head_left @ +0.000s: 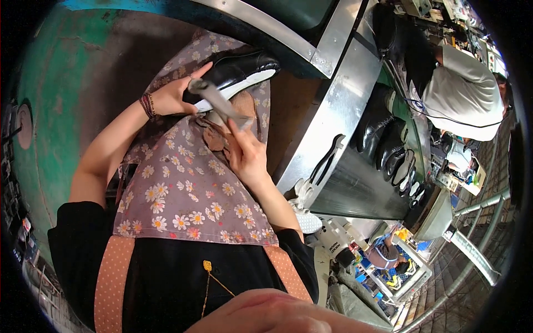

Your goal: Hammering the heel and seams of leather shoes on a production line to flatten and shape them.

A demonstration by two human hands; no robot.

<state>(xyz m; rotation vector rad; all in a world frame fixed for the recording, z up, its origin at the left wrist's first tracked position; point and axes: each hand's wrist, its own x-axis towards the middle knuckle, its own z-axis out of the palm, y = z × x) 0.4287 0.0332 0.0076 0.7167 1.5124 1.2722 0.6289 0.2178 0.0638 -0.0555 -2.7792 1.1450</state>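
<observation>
A black shoe (236, 69) with a white sole edge lies tilted over my lap, its toe pointing to the upper right. Around its heel end, my left hand (172, 99) grips it with the thumb and fingers. My right hand (247, 155) is closed on a hammer, whose grey metal head (217, 101) is motion-blurred in front of the sole. The hammer's handle is mostly hidden by my fingers. Worn brown scraps (214, 137) lie on my flowered apron (189, 188) under the shoe and beside my right hand.
Right of me runs a metal-edged conveyor (361, 188) carrying several black shoes (375, 130). Pliers-like long dark tool (327, 158) and whitish gloves (302, 191) sit on its near edge. A person in a light shirt (463, 91) works beyond it. Metal machine framing (272, 25) stands ahead.
</observation>
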